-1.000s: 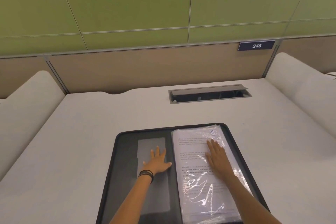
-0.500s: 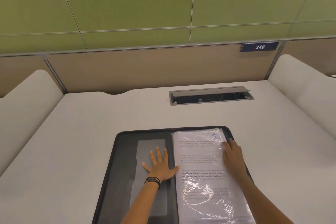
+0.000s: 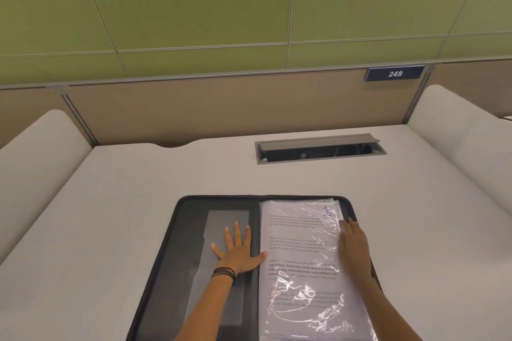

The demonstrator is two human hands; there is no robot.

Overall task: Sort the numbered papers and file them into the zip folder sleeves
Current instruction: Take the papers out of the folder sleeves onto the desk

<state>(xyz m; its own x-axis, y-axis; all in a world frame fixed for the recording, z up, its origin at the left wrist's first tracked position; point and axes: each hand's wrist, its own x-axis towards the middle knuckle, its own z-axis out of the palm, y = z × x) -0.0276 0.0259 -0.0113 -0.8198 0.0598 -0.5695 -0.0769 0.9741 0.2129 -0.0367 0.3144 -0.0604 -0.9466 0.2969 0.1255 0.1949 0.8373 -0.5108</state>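
— Plastic, clear and crinkled: top sleeve (image 3: 304, 310) of the stack, printed sheet (image 3: 296, 246) inside, blue handwritten mark at the far right corner, seemingly a 1. Location?

— Right half of the open zip folder (image 3: 181, 219), flat on the desk (image 3: 110, 216), directly in front of the person. Left half dark, with a grey translucent pocket (image 3: 221, 220).

— Hands?

— Left hand (image 3: 238, 250) spread flat on that pocket, fingers straight, gripping nothing, thumb tip touching the inner edge of the sleeve. Right hand (image 3: 354, 246) laid along the outer edge of the sleeves, fingers extended, nothing pinched. Any hooking of fingertips under the edge not discernible.

— Handling assessment?

— Judged light, limp and slippery. Slick face, going by the glare across the film; liable to slide under a flat palm. Paper inside thin, prone to creasing if bent sharply. Best hold judged at the free outer edge or the far right corner, pinched between thumb and fingers, spine side left pinned.

— Change against the earlier frames?

— Right hand previously in the middle of the page, over the text; since shifted outward to the right edge. Left hand unchanged in role, flat on the left half, thumb now nearer the sleeve. Folder and sleeves unshifted on the desk.
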